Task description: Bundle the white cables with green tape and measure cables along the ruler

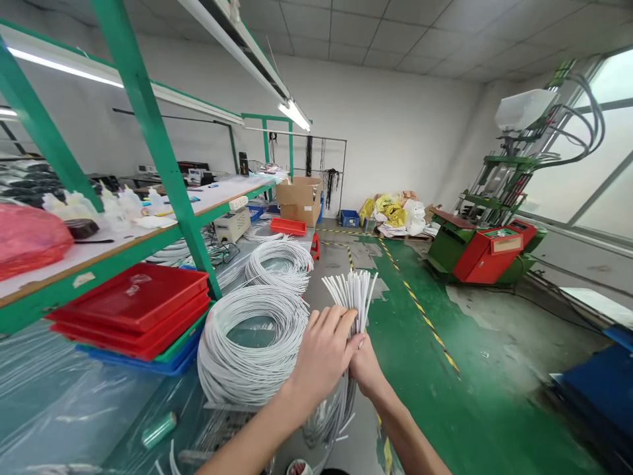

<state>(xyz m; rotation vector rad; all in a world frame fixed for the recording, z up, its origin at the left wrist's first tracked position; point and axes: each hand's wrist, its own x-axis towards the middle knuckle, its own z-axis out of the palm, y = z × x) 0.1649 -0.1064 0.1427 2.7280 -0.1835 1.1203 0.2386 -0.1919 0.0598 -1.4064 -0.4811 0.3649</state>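
A thick bundle of white cables point(357, 287) stands upright in front of me, its cut ends fanning out at the top. My left hand point(326, 343) is closed around the bundle's left side, fingers wrapped over it. Just below and to the right, my right hand point(364, 363) grips the same bundle, its fingers partly hidden behind the left hand and the cables. The lower lengths of the bundle hang down below my hands. To the left, a large coil of white cable point(217, 356) lies on the bench, with another white coil point(257, 264) behind it.
Stacked red trays point(133, 303) sit left, beside a green post point(153, 145). A green roll point(159, 430) lies on the film-covered bench. Farther back are a cardboard box point(297, 201) and a red tray point(288, 227). A green-and-red machine point(487, 254) stands right, past yellow-black floor tape point(420, 310).
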